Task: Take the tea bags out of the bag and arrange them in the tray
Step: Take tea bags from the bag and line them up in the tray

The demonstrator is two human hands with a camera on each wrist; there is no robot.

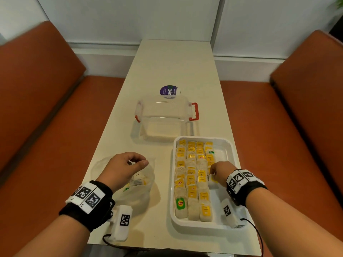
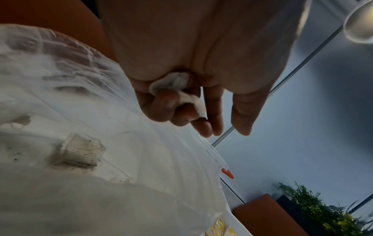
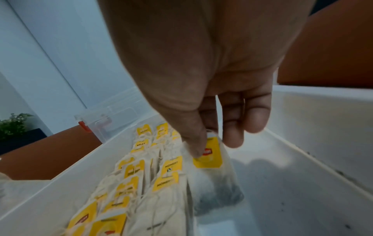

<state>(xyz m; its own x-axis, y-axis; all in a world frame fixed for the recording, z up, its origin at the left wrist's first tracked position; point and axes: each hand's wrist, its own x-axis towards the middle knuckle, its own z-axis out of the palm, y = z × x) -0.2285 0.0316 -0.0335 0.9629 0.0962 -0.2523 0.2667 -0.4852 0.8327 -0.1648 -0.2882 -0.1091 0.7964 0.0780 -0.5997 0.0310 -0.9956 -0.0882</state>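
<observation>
Left hand (image 1: 126,168): over the clear bag (image 1: 141,190) near the table's (image 1: 167,67) left edge; fingers curled round a white tea bag (image 2: 181,94)
Right hand (image 1: 220,173): in the white tray (image 1: 233,151); thumb and fingers pinch a yellow-tagged tea bag (image 3: 210,159) beside the rows of tea bags (image 1: 191,175)
Open room: bare tray floor along its right wall; clear container (image 1: 165,115) beyond the tray

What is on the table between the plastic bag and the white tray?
Nothing: in the head view, only a bare strip of table separates the plastic bag from the white tray.
</observation>
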